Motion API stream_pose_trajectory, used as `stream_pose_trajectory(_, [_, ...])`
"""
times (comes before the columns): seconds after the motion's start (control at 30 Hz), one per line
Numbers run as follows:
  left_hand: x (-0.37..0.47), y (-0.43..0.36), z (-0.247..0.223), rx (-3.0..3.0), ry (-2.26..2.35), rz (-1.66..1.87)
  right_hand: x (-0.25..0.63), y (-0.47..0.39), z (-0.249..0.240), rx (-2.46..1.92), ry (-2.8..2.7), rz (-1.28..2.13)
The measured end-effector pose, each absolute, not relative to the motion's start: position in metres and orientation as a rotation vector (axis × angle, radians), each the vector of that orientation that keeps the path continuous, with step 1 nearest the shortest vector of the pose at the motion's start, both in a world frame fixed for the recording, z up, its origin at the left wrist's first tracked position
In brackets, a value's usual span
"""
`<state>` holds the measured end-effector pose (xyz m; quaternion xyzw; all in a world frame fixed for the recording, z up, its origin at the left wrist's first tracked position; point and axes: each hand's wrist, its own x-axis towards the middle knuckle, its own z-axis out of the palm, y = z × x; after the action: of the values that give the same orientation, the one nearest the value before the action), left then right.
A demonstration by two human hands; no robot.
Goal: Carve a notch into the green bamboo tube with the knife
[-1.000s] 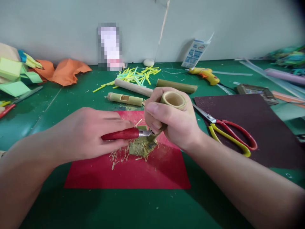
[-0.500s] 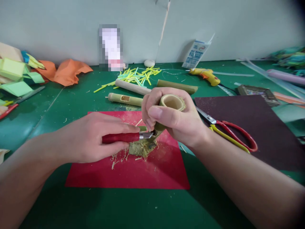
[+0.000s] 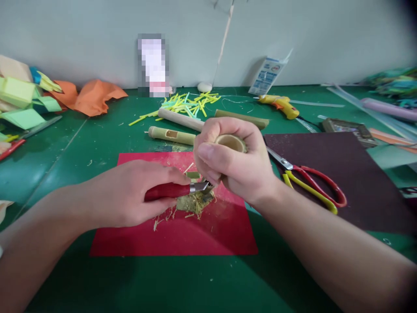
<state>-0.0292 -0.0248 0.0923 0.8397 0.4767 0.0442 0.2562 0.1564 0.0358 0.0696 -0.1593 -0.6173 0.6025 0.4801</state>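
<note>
Head view: left grip closed round knife, right grip round tube; short strokes clear of fingers advisable.

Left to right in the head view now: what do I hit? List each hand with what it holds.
Light green folded paper → left hand holding red-handled knife → right hand gripping bamboo tube → red-and-yellow-handled scissors → lilac roll
</note>
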Motion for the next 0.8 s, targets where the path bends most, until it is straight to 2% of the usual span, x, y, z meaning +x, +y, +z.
stream_pose_trajectory(0.47, [-0.030, -0.031, 0.058, 2.153, 1.274, 0.380, 0.148, 0.026, 0.072, -0.554, -1.346, 1.412])
stream_pose_trajectory(0.8, [-0.028, -0.032, 0.071, 2.223, 1.282, 0.342, 0.152, 0.030, 0.073, -0.501, -1.458, 1.469])
